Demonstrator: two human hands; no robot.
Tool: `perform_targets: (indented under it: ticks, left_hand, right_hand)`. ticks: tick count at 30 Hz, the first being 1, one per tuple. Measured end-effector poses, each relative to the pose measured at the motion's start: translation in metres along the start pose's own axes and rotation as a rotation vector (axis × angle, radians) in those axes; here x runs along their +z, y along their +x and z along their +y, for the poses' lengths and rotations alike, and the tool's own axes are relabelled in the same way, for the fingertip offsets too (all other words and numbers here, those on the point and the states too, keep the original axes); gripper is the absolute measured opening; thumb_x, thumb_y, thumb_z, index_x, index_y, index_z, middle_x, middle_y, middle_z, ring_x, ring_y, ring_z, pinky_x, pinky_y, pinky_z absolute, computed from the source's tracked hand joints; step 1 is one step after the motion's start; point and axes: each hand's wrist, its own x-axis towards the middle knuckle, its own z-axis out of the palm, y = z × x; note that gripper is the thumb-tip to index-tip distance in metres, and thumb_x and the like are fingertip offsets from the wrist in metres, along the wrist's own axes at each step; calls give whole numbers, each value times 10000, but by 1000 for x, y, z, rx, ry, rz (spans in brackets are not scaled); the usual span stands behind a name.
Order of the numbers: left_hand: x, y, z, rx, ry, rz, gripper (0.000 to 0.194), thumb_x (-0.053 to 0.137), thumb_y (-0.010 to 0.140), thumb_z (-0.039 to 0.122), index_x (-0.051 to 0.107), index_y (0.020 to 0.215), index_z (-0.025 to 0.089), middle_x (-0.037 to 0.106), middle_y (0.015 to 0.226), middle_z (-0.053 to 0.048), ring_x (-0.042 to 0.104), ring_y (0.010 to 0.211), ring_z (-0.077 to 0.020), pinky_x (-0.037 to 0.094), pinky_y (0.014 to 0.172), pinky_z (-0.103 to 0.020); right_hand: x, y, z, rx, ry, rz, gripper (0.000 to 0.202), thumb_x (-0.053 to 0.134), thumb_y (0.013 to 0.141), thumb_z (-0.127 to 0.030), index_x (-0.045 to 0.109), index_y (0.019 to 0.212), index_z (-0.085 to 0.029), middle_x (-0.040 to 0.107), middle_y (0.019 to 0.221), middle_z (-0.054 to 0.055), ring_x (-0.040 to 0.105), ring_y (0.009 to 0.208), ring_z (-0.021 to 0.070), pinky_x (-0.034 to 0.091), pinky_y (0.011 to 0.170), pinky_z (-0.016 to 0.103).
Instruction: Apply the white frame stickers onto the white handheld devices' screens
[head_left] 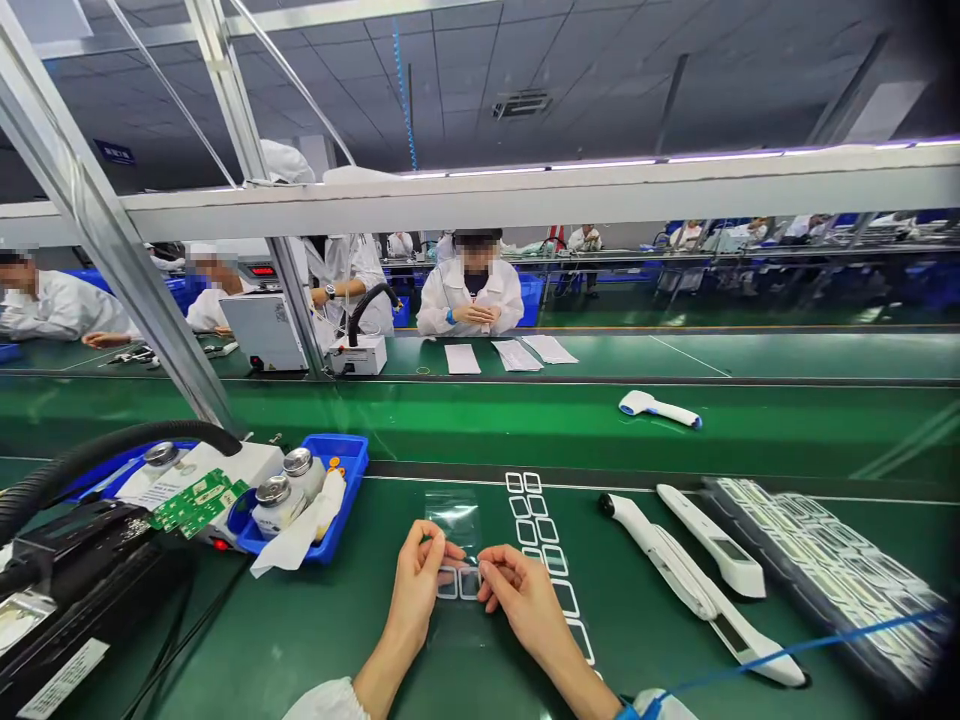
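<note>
White sleeves point(328, 701) are worn with a corded blue wristband point(630, 711).

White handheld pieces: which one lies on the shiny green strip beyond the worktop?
The blue-trimmed piece, farthest away; the others lie on the near worktop, right of the right hand.

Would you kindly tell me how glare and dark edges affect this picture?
Head view: pale glare veils the top of the clear plastic film, above the left hand and right hand; head view: faint light streaks cross the green belt at far right; head view: blackness hides the upper right corner, and darkness dims the right end of the black tray.
</note>
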Motion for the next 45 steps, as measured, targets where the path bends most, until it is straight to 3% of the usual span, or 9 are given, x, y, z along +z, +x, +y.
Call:
perform_targets:
  ticks: [11,23,28,32,35,39,42,45]
  left_hand:
    - [-1,1,-4,8,-18,1,391,666,746,590,491,822,249,704,710,-10,650,589,-156,446,509,-222]
    - [1,-4,0,23,4,-1,399,679,756,567,509,841,217,720,756,-28,669,653,-162,454,573,-225]
    - [-1,-4,-1,5,10,-21,388,675,768,555,514,871,217,715,759,-17,669,660,-157,458,597,-226]
    - [-1,-5,1,-10,4,-32,390,695,755,543,522,866,212,713,750,-15,663,640,-154,462,588,-226]
    - [-3,-2,2,-26,-23,-39,414,734,714,539,530,863,211,717,758,-13,676,649,-166,485,603,-239]
    - [-11,6,3,-68,-75,59,491,800,614,550,531,858,218,724,770,-5,697,659,-184,491,581,-233]
    - [-17,10,2,-95,-73,87,547,823,561,565,534,868,217,732,773,-13,703,666,-192,509,603,-243]
    - [-18,8,1,-86,-24,61,533,791,599,591,540,886,218,728,747,-13,704,696,-186,509,620,-229]
  right_hand:
    - [6,-5,-11,51,-33,-22,288,621,764,-457,619,739,-170,581,516,-14,564,484,145,446,465,239]
    - [5,-5,-11,102,-150,-42,116,511,799,-252,580,756,-170,560,505,-31,518,445,125,391,435,214]
    - [3,-10,-18,-68,-366,3,121,517,775,-104,575,703,-180,565,698,-8,564,663,142,406,608,240]
    - [2,-17,-24,-148,-504,27,157,481,814,-72,528,729,-195,560,766,-7,552,751,152,395,694,256]
    - [2,-23,-27,-227,-562,8,165,455,836,-60,489,762,-203,558,806,-5,551,771,153,389,704,261]
    - [-1,-31,-36,-368,-577,-8,159,434,864,-72,463,800,-214,539,826,-9,536,760,144,379,670,249]
    - [-17,-32,-49,-472,-502,108,152,401,923,-147,462,802,-217,523,803,-10,511,720,137,381,648,246]
    - [-59,-28,-60,-511,-447,337,192,386,958,-245,475,790,-215,514,763,-7,501,693,143,404,646,254]
